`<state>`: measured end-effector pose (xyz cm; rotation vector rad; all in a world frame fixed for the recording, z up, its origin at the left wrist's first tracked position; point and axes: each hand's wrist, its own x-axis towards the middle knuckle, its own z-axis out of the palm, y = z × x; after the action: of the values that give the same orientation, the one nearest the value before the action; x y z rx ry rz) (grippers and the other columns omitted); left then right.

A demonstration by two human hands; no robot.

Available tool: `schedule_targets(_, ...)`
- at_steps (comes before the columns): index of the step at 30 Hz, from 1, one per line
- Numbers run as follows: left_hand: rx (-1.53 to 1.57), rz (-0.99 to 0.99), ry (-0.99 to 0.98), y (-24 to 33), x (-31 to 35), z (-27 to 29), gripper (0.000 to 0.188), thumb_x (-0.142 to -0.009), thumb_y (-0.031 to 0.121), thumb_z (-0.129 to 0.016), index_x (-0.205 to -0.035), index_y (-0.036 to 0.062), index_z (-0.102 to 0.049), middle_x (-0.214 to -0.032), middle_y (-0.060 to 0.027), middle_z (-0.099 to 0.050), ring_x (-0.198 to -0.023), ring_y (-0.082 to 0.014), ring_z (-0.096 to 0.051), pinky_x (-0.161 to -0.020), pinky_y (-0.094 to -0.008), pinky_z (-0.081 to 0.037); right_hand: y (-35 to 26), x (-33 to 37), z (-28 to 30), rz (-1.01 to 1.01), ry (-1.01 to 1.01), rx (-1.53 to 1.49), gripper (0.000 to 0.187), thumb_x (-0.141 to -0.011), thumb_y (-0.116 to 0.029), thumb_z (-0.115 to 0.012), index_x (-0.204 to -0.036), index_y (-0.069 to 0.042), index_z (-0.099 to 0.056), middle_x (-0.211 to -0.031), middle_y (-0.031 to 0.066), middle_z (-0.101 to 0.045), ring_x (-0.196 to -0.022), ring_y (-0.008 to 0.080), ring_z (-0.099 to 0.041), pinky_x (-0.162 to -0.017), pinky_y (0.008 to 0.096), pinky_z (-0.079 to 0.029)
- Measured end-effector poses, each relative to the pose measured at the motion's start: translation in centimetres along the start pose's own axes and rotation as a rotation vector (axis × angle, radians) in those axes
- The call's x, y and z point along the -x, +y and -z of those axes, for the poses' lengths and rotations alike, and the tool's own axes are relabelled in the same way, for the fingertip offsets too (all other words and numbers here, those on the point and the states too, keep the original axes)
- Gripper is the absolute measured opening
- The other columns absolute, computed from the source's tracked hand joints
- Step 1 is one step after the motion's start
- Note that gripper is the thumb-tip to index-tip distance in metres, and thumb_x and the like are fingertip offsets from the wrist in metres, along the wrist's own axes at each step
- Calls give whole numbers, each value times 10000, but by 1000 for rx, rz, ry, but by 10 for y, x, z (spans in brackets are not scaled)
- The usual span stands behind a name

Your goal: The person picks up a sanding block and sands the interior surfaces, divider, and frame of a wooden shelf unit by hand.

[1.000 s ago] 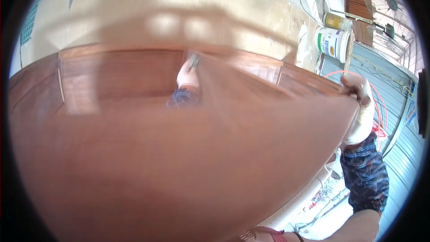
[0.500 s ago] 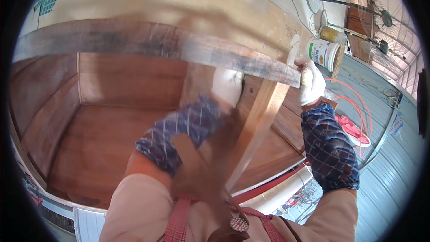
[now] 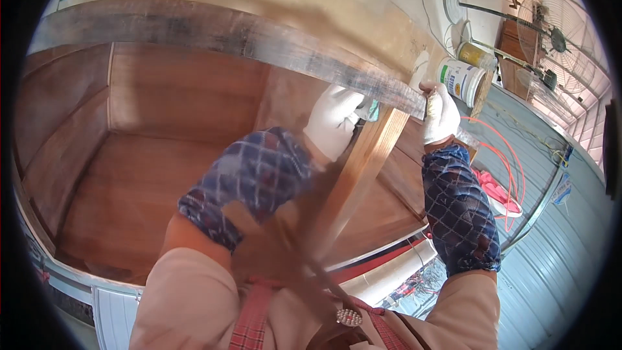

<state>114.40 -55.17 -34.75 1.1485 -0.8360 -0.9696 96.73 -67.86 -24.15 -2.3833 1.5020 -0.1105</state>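
The long wooden board (its face is dark and scuffed) goes across the view, with brown wooden panels showing below it. The right hand, in a white glove, is gripping the board's right end. The left hand, gloved too, is just under the board, its fingers curled around a small greenish thing, mostly hidden. A pale wooden bar slants down from the board.
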Motion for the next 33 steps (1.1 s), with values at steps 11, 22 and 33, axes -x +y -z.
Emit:
schedule_targets(11,-8,329,211,-90,24,2,179,-858,22,-590,-1034,11,-623,-957,-138,-610,-909,-261,-580,-839,-337,-471,5,0,-4,9,36,-12,323,-960,-288,-452,-1011,-33,-643,-832,166,-647,-804,331,-639,-745,376,-482)
schedule_targets(22,-34,613,-77,60,111,17,134,-857,-27,-571,-967,1,-642,-1015,-158,-610,-984,-305,-584,-868,-377,-476,7,6,3,-84,49,9,256,-914,-238,-500,-1002,-66,-668,-869,163,-660,-827,334,-643,-769,385,-493)
schedule_targets(33,-344,353,-141,1,153,-8,247,-864,35,-531,-1095,42,-617,-994,-132,-627,-974,-341,-604,-831,-377,-504,17,0,3,-113,8,10,288,-941,-269,-476,-1001,-54,-657,-900,173,-668,-876,339,-650,-793,378,-491)
